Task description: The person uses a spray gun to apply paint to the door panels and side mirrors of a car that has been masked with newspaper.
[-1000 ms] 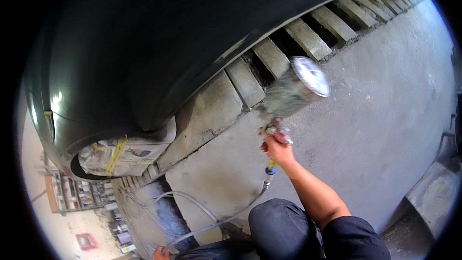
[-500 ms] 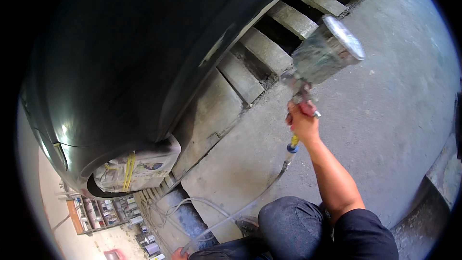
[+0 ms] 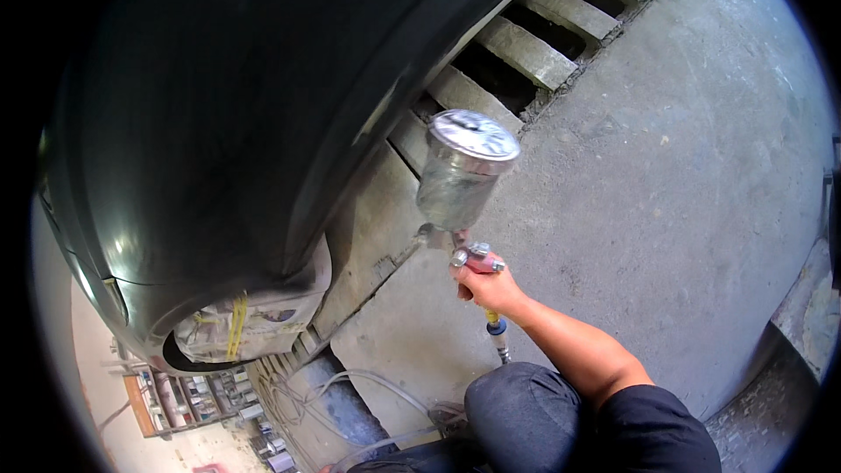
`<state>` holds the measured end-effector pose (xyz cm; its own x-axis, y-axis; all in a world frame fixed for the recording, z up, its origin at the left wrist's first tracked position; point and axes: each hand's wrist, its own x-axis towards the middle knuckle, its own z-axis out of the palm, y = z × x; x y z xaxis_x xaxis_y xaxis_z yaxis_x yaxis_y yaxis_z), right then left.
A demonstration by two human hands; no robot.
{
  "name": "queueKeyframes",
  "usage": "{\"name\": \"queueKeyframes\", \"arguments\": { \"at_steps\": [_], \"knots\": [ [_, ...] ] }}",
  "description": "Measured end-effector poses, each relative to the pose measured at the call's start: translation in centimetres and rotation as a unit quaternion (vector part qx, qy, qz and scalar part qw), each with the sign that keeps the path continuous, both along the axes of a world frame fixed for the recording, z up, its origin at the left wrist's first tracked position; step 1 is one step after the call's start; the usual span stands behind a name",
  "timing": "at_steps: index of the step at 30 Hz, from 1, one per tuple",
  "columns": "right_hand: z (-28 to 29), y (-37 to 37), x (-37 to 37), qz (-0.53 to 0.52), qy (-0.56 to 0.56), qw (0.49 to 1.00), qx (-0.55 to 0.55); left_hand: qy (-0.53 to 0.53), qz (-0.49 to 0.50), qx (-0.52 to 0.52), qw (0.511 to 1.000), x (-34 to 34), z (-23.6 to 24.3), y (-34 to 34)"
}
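Right hand (image 3: 489,285) closed round one spray gun (image 3: 477,257) with one cup (image 3: 460,182), near one dark car (image 3: 236,149).

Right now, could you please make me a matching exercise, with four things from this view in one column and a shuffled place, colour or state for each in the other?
Column one:
1. Spray gun
2. Car
3. Wheel cover
4. Hose

Column two:
A. Light-coloured, with yellow strips across it
B. Grey, in loops at the lower left
C. Gripped in the right hand
D. Dark, filling much of the upper left

Right pairs: 1-C, 2-D, 3-A, 4-B.
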<state>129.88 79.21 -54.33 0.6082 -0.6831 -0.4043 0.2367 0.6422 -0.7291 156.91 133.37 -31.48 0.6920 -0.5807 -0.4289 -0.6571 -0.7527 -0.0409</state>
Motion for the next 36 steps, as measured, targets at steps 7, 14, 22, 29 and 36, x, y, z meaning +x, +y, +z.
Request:
{"name": "queueKeyframes", "arguments": {
  "at_steps": [7, 14, 22, 29, 36],
  "knots": [
    [-1.1, -5.4, -3.1, -0.116, 0.044, 0.99, -0.062, -0.029, 0.052, 0.0, 0.998, -2.1, 0.2, -5.6],
    [0.4, -14.0, -12.7, -0.397, 0.151, 0.901, -0.087, -0.145, 0.005, 0.013, 0.989, -4.0, -1.1, -18.3],
    [-5.1, -11.5, -7.7, -0.333, 0.067, 0.94, -0.018, -0.129, 0.089, -0.029, 0.987, -3.4, -0.1, -15.2],
    [-8.0, 1.6, 6.0, -0.104, -0.003, 0.993, 0.06, -0.131, 0.239, -0.066, 0.96, -4.0, 5.1, -3.7],
    [-6.0, 5.5, 12.1, 0.101, -0.053, 0.989, 0.089, -0.141, 0.277, -0.074, 0.948, -6.2, 6.8, -2.3]
  ]
}}
